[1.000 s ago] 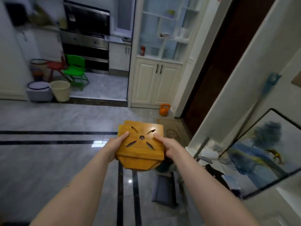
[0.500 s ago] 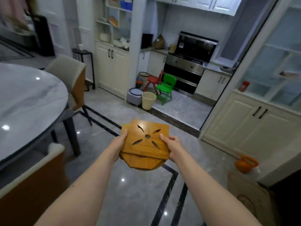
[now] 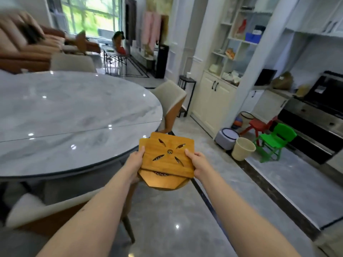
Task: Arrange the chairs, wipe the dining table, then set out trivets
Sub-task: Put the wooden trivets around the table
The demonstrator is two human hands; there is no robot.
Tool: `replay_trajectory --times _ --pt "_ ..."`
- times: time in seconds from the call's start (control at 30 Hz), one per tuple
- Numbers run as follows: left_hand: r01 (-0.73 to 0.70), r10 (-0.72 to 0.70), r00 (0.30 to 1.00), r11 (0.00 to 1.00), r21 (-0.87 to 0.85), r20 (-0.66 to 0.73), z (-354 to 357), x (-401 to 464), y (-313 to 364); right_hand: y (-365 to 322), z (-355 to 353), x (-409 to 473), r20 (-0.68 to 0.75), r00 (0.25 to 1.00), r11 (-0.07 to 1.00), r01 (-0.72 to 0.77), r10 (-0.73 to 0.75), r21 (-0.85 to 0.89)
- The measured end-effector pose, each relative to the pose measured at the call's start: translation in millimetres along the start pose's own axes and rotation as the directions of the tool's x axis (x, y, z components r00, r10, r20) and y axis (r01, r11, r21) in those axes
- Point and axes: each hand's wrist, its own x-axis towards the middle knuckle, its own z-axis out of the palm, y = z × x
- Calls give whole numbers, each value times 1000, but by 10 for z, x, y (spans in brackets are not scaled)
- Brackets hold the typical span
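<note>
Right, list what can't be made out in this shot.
- Head view: how many trivets the stack holds; the top one covers the rest.
- Fingers of both hands (left hand, right hand) are hidden beneath it.
- Near chair: blurred, cut by the edge.

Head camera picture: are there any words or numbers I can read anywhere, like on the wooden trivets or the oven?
No text can be read anywhere.
Wooden trivets: only carved leaf-shaped slots, no words.
Oven: a small pale sticker on the door, too blurred to read.
Blue box on the shelf: no letters can be made out.
</note>
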Motion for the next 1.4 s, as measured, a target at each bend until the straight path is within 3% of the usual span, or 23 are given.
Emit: replay_trajectory --times 0.4,0.63,0.83,0.93,1.2,1.27,1.4 --pt "-91 83 956 996 -16 -280 -1838 836 635 -33 2126 781 346 936 989 -12 63 -148" --pt "-78 56 903 996 -35 -425 -2551 1109 537 156 2894 1095 313 939 936 -24 141 -350" --pt "-85 18 713 994 -62 -701 -3056 1240 369 227 3378 1395 355 900 946 -153 253 -287" --pt "-88 4 571 995 -56 -821 -3246 1313 327 312 3573 1617 366 887 941 -180 281 -287" --pt "-236 17 230 971 -39 -973 -3465 1431 465 535 3907 2099 297 914 942 -198 278 -272" --pt "-262 -3 185 964 -52 -983 -3530 1466 499 586 3953 2166 262 925 938 -201 277 -283" --pt "-290 -51 173 952 -101 -984 -3713 1565 533 685 4034 2241 202 939 926 -205 277 -317"
